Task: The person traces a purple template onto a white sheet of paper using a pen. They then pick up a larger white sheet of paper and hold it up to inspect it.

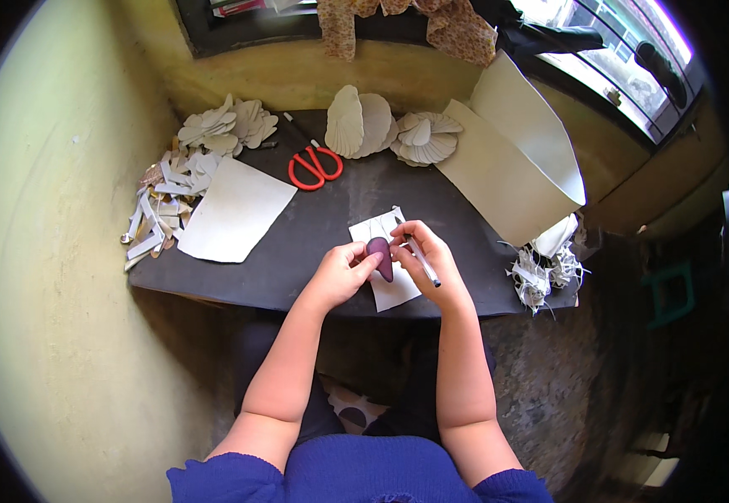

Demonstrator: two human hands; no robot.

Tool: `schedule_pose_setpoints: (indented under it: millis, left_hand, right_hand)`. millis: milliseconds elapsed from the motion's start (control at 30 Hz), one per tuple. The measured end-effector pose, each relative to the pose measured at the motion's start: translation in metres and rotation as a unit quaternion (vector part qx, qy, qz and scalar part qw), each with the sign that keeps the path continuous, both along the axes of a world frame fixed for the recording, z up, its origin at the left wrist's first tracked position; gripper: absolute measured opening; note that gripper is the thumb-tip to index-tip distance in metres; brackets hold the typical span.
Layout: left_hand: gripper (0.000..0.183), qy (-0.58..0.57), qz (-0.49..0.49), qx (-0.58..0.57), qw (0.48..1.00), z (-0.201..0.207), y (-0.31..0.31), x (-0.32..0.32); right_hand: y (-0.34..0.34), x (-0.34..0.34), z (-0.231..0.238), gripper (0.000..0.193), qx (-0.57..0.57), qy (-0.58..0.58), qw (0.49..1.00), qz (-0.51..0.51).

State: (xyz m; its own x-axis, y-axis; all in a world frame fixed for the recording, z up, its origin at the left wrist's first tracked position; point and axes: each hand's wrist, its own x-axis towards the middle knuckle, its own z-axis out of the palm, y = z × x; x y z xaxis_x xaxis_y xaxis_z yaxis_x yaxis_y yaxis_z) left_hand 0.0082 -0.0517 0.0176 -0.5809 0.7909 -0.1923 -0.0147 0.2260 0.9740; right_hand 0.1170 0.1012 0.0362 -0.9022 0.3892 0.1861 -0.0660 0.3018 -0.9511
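The purple piece (pixel 380 256), smooth and tapering toward me to a rounded tip, is over the white card (pixel 394 295) near the table's (pixel 297 239) front edge, dark tabletop showing on either side. My left hand (pixel 339 272) pinches it between thumb and fingers, while my right hand (pixel 442 261), half curled, holds a slanting pen (pixel 422 262). Beyond lie the pale sheet (pixel 234 210) at left, the bent sheet (pixel 507 180) at right and the red scissors (pixel 317 166).
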Motion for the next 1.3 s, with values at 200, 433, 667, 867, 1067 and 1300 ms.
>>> schedule_pose_setpoints:
  millis: [200, 433, 667, 867, 1067, 1300]
  left_hand:
    - [0.022, 0.124, -0.008, -0.072, 0.990, 0.005, -0.010, 0.007]
    - [0.044, 0.373, -0.002, -0.093, 0.923, -0.003, -0.017, 0.014]
    - [0.070, 0.384, -0.042, -0.174, 0.906, 0.005, -0.029, 0.013]
    - [0.075, 0.399, -0.050, -0.175, 0.899, 0.003, -0.033, 0.013]
    - [0.078, 0.393, -0.051, -0.179, 0.901, 0.000, -0.031, 0.014]
    - [0.076, 0.379, -0.042, -0.177, 0.907, -0.001, -0.029, 0.014]
  right_hand:
    - [-0.018, 0.011, 0.016, 0.019, 0.078, -0.065, 0.995, 0.008]
    - [-0.016, 0.014, 0.005, 0.019, 0.114, -0.050, 0.992, -0.015]
    - [-0.013, 0.020, 0.005, 0.021, 0.093, -0.045, 0.994, -0.034]
    - [-0.015, 0.021, 0.006, 0.021, 0.118, -0.102, 0.988, 0.015]
    - [-0.023, 0.017, 0.005, 0.022, 0.111, -0.070, 0.991, 0.009]
    - [-0.027, 0.017, -0.003, 0.026, 0.175, -0.071, 0.982, 0.011]
